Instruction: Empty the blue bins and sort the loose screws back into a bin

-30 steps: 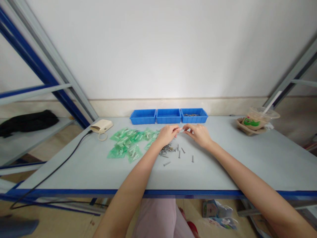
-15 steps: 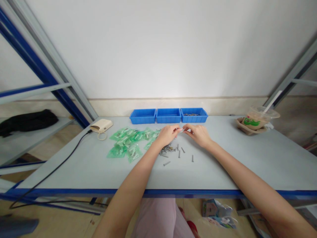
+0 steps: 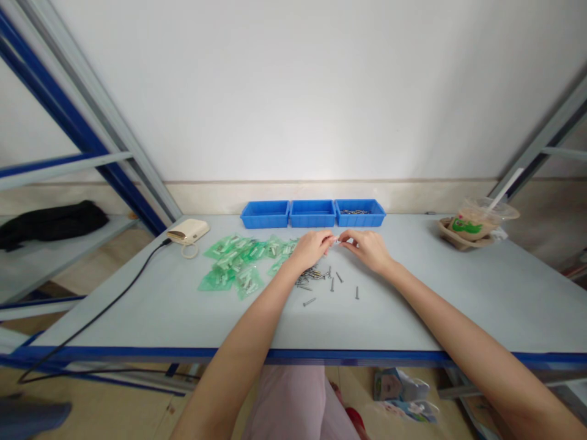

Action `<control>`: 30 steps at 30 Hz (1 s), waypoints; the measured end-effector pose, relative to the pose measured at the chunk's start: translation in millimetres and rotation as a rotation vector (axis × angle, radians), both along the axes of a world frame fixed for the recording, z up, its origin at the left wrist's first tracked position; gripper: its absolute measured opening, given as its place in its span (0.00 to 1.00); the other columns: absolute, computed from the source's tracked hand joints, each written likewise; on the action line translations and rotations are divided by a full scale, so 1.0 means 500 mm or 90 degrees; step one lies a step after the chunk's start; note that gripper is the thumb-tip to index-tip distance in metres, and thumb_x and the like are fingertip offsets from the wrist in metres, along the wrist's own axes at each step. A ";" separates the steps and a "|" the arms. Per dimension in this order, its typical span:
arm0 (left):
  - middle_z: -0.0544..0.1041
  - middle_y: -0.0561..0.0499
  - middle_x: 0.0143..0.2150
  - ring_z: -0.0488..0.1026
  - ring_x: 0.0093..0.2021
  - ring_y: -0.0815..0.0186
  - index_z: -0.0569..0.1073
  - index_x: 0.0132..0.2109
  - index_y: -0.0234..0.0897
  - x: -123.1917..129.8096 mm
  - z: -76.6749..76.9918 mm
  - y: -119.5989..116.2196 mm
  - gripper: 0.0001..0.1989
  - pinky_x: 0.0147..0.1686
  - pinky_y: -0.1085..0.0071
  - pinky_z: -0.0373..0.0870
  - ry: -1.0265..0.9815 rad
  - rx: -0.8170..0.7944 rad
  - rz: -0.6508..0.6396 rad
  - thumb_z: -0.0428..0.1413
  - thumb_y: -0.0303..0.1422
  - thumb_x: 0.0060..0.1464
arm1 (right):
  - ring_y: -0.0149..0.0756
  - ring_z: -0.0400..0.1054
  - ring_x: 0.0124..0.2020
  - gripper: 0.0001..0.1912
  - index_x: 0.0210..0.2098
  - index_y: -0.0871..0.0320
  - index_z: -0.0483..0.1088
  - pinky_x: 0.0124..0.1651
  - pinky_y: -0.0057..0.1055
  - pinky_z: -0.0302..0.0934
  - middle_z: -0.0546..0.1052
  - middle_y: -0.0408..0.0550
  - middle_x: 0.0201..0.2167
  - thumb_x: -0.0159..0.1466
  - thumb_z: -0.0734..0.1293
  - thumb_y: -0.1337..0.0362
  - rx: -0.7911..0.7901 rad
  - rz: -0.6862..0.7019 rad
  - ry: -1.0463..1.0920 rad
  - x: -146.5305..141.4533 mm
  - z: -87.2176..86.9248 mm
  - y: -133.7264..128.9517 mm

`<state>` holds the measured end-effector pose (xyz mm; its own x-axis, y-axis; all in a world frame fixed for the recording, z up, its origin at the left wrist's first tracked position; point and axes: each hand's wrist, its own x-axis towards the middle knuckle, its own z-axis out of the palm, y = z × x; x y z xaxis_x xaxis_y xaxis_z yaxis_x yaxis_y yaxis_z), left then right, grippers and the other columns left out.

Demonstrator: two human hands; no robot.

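Note:
My left hand (image 3: 313, 248) and my right hand (image 3: 367, 248) meet fingertip to fingertip above the table, each closed in a pinch. Between them is something small and pale, too tiny to make out. Just below my left hand lies a pile of screws (image 3: 312, 275), partly hidden by its wrist, with several loose screws (image 3: 357, 293) nearer the front edge. Green plastic packets (image 3: 233, 260) holding small parts are spread to the left of the pile.
Three blue bins stand along the wall; the right bin (image 3: 360, 221) holds screws. A cream device (image 3: 188, 231) with a black cable sits at left. On the right, a drink cup (image 3: 474, 221) rests in a brown carton (image 3: 465, 242).
The fingertips of my two hands have come slightly closer together around the small pale item. Little else differs.

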<state>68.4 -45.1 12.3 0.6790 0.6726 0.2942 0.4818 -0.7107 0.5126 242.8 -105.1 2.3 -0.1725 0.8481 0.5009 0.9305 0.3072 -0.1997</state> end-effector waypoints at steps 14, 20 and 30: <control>0.71 0.54 0.21 0.67 0.25 0.69 0.71 0.30 0.36 -0.001 -0.006 0.001 0.19 0.27 0.76 0.56 -0.007 0.028 -0.015 0.44 0.41 0.60 | 0.35 0.69 0.27 0.08 0.37 0.53 0.72 0.28 0.26 0.50 0.77 0.43 0.27 0.62 0.62 0.61 -0.033 -0.031 -0.033 -0.003 0.004 -0.003; 0.72 0.57 0.22 0.69 0.26 0.69 0.70 0.41 0.39 0.002 -0.008 0.005 0.12 0.28 0.76 0.57 -0.019 0.021 0.002 0.46 0.40 0.59 | 0.33 0.68 0.28 0.09 0.37 0.55 0.71 0.29 0.27 0.50 0.77 0.44 0.33 0.64 0.59 0.64 -0.023 -0.008 -0.042 -0.002 0.004 -0.003; 0.72 0.55 0.22 0.68 0.25 0.69 0.71 0.34 0.38 -0.001 -0.009 0.006 0.13 0.27 0.76 0.56 0.006 0.026 0.007 0.45 0.37 0.59 | 0.33 0.68 0.30 0.10 0.38 0.55 0.70 0.35 0.28 0.51 0.77 0.45 0.35 0.65 0.59 0.60 -0.011 0.034 -0.051 0.005 -0.001 0.003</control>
